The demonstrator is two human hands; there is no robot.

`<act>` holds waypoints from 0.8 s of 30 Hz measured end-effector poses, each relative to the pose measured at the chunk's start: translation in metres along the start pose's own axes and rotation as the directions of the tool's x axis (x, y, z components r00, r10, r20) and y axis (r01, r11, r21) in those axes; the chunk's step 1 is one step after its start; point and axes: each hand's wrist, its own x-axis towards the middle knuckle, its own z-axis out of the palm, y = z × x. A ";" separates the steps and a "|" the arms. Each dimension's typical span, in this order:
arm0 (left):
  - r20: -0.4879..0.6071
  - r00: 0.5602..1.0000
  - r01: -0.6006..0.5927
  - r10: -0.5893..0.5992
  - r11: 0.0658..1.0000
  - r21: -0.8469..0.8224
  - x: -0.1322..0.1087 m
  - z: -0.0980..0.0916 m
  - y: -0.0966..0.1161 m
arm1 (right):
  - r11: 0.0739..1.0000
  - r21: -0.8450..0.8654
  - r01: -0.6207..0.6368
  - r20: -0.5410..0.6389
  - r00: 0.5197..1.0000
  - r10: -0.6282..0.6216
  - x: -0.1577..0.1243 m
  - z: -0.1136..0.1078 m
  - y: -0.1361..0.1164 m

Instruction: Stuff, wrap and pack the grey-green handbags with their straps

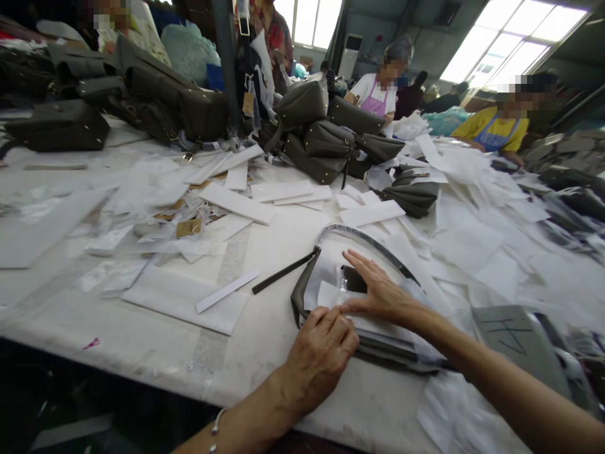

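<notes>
A grey handbag (302, 291) lies flat on the white table (265, 252), partly wrapped in white paper and clear film (328, 291). Its handle (363, 238), covered in clear film, arches away from me. My right hand (378, 291) rests on the wrapped bag with fingers stretched flat and together. My left hand (321, 353) is beside it at the bag's near edge, fingers curled and pressing down on the paper. The two hands touch at the fingertips. A dark strap (283, 272) sticks out to the left of the bag.
White paper sheets and strips (236, 203) litter the table, with brown tags (189, 227). Piles of grey bags stand at the back left (155, 94) and centre (326, 139). Other people work at the far side (378, 88). A grey card (515, 340) lies right.
</notes>
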 end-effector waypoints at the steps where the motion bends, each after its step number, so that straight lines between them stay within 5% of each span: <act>1: -0.005 1.000 0.002 -0.002 1.000 0.002 0.000 0.000 0.000 | 0.999 -0.004 -0.041 0.022 0.999 0.041 0.007 0.002 0.002; 12: -0.071 0.997 -0.008 0.011 0.999 0.047 0.002 0.004 -0.002 | 0.987 -0.127 -0.095 0.007 0.995 0.096 0.052 -0.002 0.003; 19: -0.039 0.999 -0.027 0.031 0.995 0.096 0.001 0.003 -0.002 | 0.986 -0.127 -0.106 -0.102 0.990 0.093 0.041 -0.023 -0.021; 24: -0.056 0.998 -0.027 0.033 0.994 0.102 -0.002 0.007 -0.003 | 0.986 -0.051 -0.158 -0.023 0.987 0.156 0.012 -0.004 -0.022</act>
